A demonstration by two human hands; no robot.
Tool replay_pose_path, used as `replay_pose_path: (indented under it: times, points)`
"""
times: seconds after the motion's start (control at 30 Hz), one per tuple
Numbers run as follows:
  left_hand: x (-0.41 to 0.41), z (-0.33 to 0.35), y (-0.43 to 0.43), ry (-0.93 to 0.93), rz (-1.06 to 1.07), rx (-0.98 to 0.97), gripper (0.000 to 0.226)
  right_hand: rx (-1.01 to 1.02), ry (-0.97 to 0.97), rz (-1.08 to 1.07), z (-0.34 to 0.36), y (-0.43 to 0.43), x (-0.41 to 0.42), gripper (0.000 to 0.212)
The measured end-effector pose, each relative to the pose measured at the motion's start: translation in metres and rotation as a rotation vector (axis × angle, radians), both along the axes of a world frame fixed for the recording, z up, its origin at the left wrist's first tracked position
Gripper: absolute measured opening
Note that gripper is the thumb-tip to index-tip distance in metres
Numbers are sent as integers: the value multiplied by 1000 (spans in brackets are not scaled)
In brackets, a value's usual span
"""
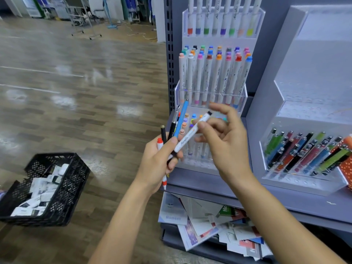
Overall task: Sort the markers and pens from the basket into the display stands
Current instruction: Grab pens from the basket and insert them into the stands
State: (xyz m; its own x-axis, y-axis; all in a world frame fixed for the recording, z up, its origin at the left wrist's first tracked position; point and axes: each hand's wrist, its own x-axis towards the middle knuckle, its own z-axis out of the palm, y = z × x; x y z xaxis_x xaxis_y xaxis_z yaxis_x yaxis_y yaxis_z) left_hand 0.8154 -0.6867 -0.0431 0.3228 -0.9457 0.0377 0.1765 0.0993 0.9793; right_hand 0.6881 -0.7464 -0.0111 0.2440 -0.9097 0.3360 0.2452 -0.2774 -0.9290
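My left hand (158,161) grips a bundle of pens and markers: a blue pen (182,119), two black pens (163,133) and a red-capped white marker (160,144). My right hand (226,141) pinches a white marker with a black tip (192,132) whose lower end still lies in the left hand's bundle. Both hands hover in front of the clear tiered marker stand (211,96), full of white markers with coloured caps. A second clear stand (304,155) at the right holds coloured pens. The black basket (62,187) sits on the floor at the left.
The stands rest on a grey shelf (285,199) of a metal shelving unit. Below it lies a heap of papers and booklets (213,225). The basket holds white packets. Wooden floor stretches to the left, with a metal rack (83,18) far back.
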Motion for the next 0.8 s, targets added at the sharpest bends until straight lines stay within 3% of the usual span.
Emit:
replay_pose_path:
  times: [0.13,0.43,0.67,0.8]
  points:
    - [7,-1,-2,-79,89,45,23,-139,-31,-183,3,-12,-14,29]
    - [6,-7,-3,-44,73,-7,21,-684,404,-318,-28,-10,-7,22]
    - [8,-3,-3,97,88,-75,10,-773,527,-358,-32,-14,0,29]
    - [7,1,-3,123,74,-104,9,-772,665,-328,-38,-20,3,20]
